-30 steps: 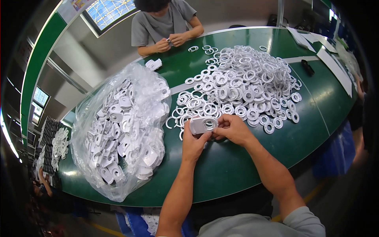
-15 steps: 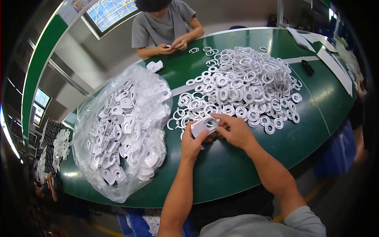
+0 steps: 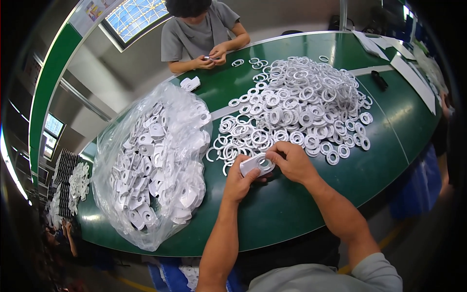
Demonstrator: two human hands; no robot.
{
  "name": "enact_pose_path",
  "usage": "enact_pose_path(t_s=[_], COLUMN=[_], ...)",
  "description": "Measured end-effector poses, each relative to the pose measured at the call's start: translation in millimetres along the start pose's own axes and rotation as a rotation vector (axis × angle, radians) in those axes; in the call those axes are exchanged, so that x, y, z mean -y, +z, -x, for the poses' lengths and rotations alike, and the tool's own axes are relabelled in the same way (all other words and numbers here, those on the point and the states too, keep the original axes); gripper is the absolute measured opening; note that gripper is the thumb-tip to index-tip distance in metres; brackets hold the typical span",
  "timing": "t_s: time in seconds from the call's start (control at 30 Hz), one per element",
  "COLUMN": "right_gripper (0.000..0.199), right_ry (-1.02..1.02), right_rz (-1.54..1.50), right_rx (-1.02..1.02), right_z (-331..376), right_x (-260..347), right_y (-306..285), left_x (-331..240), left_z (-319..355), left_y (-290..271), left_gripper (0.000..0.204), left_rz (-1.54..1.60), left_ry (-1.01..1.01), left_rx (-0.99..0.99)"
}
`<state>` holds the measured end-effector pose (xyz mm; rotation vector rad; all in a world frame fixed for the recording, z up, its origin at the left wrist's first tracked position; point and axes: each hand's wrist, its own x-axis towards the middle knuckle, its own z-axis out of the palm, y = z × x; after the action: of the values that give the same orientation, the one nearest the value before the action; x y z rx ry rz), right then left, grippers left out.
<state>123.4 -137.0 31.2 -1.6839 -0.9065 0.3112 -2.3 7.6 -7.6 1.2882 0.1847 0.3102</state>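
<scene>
Left hand [image 3: 239, 182] curled narrow around one end of a white plastic part [image 3: 257, 164], thumb on top. Right hand [image 3: 292, 161] pinching the other end, fingertips [image 3: 270, 155] pressed close at a round ring seated in it. Part flat, rounded, smooth, held just above the green table [image 3: 292, 214], near its front edge. Beyond: heap of thin white rings [image 3: 301, 107], loosely tangled. At left: crinkled clear bag [image 3: 155, 160] stuffed with similar white parts. Opposite: another person's hands [image 3: 211, 57] closed on something small.
</scene>
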Motion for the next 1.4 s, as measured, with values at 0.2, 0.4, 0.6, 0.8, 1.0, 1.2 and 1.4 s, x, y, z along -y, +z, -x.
enact_pose_path(t_s=[0.2,0.4,0.6,0.8,1.0,1.2,1.4], right_gripper=[0.011,0.01,0.019,0.021,0.024,0.027,0.029], right_ry=[-0.217,-0.224,-0.181,-0.015,0.005,0.094,0.1], right_rz=[0.238,0.19,0.064,-0.028,-0.029,-0.029,-0.058], right_rx=[-0.139,-0.089,-0.133,-0.088,-0.061,-0.079,-0.11], right_z=[6.0,0.0,-9.9,-9.5,-15.8,-19.0,-18.5], right_x=[-6.2,-10.1,-28.3,-9.0,-23.2,-37.1,-38.2], right_y=[7.9,9.6,-16.7,-20.1,-20.7,-26.7,-35.3], left_x=[1.5,-14.7,-100.1,-166.4,-147.1,-134.3,-166.6], left_z=[-1.6,8.0,136.2,248.8,188.7,163.9,161.0], left_y=[4.3,2.5,-21.8,-94.2,-222.2,-272.8,-259.0], left_gripper=[0.024,0.027,0.036,0.029,0.029,0.039,0.022], left_rz=[-0.114,-0.201,-0.673,-1.172,-1.674,-1.737,-1.523], left_ry=[0.041,0.055,-0.002,-0.122,0.087,-0.17,0.318], left_rx=[0.052,-0.068,-0.268,-0.638,-0.671,-0.714,-1.085])
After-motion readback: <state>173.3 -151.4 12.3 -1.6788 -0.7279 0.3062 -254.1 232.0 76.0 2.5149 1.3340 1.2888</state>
